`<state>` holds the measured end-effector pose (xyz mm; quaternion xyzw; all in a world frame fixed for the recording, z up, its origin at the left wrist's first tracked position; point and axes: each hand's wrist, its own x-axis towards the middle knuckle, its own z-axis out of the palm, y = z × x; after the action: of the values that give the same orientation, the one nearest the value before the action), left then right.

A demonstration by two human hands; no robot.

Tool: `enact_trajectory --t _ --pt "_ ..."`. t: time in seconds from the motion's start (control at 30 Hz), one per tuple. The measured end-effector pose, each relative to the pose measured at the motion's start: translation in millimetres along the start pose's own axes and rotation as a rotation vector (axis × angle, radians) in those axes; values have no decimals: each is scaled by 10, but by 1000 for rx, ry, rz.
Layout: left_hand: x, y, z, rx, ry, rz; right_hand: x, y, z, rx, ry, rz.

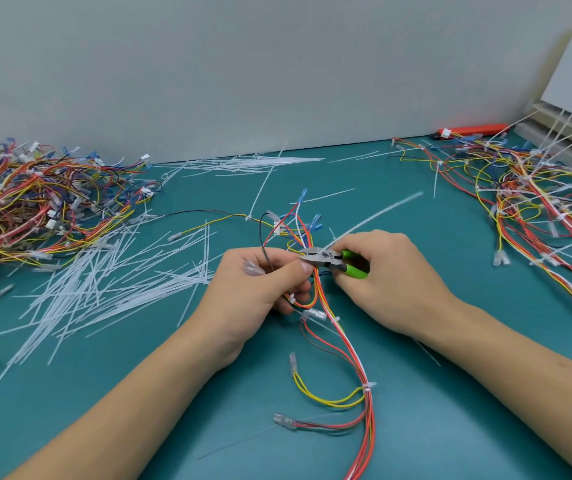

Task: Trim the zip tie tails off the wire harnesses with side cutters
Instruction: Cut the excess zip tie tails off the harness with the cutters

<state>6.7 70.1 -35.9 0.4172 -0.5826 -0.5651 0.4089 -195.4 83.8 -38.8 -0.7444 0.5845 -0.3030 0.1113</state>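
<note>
My left hand (256,282) grips a wire harness (353,355) of red, orange, yellow and white wires that trails toward the near edge of the teal table. My right hand (384,275) holds green-handled side cutters (329,259), jaws pointing left at the bundle just above my left thumb. A long white zip tie tail (378,214) sticks up and to the right from the jaws. The harness's blue and clear terminals (307,216) fan out beyond my hands.
A heap of harnesses (35,202) lies at the left, another heap with long tie tails (533,199) at the right. Cut white tails (104,282) litter the table left of my hands. An orange tool (474,128) lies by the wall.
</note>
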Motion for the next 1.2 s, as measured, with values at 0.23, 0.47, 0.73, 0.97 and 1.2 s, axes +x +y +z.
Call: enact_trajectory --t 0.23,0.47,0.73,0.97,1.2 --pt "10 -14 1 -7 1 3 6 15 4 -16 -13 31" --pt "0 17 5 -14 13 -2 29 15 18 -42 -3 41" --pt "-8 28 7 -14 19 -18 25 53 7 79 66 46" --pt "4 6 7 11 17 -1 23 43 16 33 -8 46" --pt "-3 17 12 5 12 3 46 11 -4 -110 -57 39"
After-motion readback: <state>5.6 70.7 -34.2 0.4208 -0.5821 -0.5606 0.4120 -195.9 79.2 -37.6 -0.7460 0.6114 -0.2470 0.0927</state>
